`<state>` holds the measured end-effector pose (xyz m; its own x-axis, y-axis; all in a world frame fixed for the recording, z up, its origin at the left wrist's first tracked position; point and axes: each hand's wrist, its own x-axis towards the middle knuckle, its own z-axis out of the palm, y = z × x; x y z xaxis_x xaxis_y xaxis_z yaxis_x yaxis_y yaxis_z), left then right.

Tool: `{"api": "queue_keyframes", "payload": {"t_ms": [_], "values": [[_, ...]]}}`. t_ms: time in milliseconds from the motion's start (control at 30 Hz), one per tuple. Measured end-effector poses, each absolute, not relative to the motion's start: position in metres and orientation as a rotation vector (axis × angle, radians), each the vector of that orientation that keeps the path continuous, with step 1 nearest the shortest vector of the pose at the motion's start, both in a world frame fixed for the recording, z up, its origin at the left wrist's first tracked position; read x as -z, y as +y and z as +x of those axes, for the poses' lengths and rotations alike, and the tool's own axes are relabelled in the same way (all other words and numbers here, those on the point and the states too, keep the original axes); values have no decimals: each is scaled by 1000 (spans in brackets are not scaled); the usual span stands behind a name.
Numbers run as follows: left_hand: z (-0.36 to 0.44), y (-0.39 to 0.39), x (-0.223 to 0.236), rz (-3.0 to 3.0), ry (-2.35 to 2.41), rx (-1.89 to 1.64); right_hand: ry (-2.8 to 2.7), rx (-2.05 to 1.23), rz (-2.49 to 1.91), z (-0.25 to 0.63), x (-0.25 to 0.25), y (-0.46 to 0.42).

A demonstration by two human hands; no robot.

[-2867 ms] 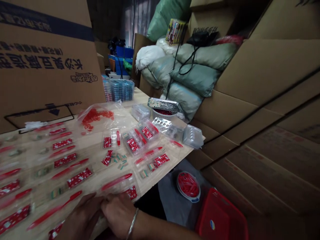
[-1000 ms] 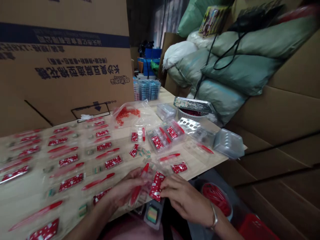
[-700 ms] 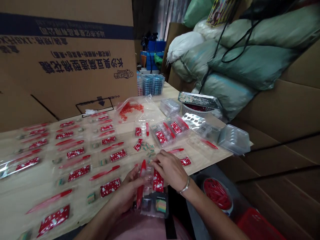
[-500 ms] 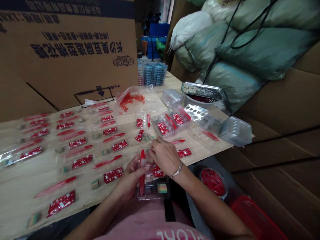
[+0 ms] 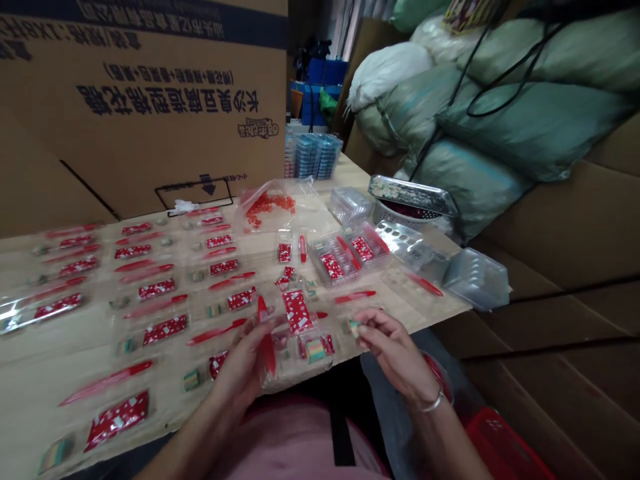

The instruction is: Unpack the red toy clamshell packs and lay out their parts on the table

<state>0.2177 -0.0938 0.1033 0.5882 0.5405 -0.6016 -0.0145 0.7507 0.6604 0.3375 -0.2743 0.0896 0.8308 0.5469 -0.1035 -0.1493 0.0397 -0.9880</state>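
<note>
My left hand (image 5: 243,357) is closed on the left side of a transparent plastic tray (image 5: 287,380) near the table's front edge. In that tray lie a red pen-shaped piece (image 5: 267,337), a red packet with white spots (image 5: 297,311) and a small striped block (image 5: 316,351). My right hand (image 5: 393,347), apart from the tray, pinches another small green-and-yellow block (image 5: 354,327) between thumb and fingers. That block is over a tray on the table with a red pen-shaped piece (image 5: 355,297). More loose striped blocks (image 5: 310,288) lie beyond the held tray.
Rows of filled trays (image 5: 155,288) cover the left of the table. A cardboard box (image 5: 150,133) stands behind them. Farther back are a bag of orange-red pieces (image 5: 270,207), stacked transparent trays (image 5: 477,277) and a basket (image 5: 405,213). Sacks (image 5: 530,127) fill the right background.
My right hand has moved right, away from the tray, and now shows a small block in its fingers. The tray's red packet now shows in full, and the tray has tilted.
</note>
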Motion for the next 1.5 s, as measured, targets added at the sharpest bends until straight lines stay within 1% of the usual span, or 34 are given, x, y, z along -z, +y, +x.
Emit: {"api": "queue_keyframes", "payload": {"t_ms": [100, 200, 433, 533, 633, 800, 900, 1000, 1067, 1200, 1233, 1333, 1500], "values": [[226, -91, -106, 669, 893, -365, -315, -645, -1413, 325, -92, -276], [231, -98, -107, 687, 851, -408, -441, -614, -1501, 315, -101, -267], [227, -110, -105, 694, 780, -463, -785, -271, -1830, 297, -105, -252], [225, -108, -104, 707, 761, -484, -780, -188, -1902, 295, -100, -249], [219, -106, -102, 720, 720, -412, -642, -308, -1862, 294, -92, -247], [203, -102, -93, 771, 815, -229, -476, -770, -1430, 276, -65, -248], [195, -99, -86, 768, 866, -191, -399, -861, -1299, 264, -48, -250], [193, -94, -83, 800, 947, -202, -454, -872, -1292, 271, -41, -260], [196, -91, -82, 811, 990, -205, -519, -729, -1439, 289, -40, -271], [209, -89, -83, 795, 964, -163, -808, -57, -2104, 339, -33, -297], [213, -89, -83, 796, 955, -157, -890, 68, -2233, 349, -30, -303], [222, -88, -82, 807, 948, -153, -1008, 201, -2397, 366, -22, -319], [228, -83, -82, 816, 958, -172, -1055, 268, -2334, 368, -17, -334]]}}
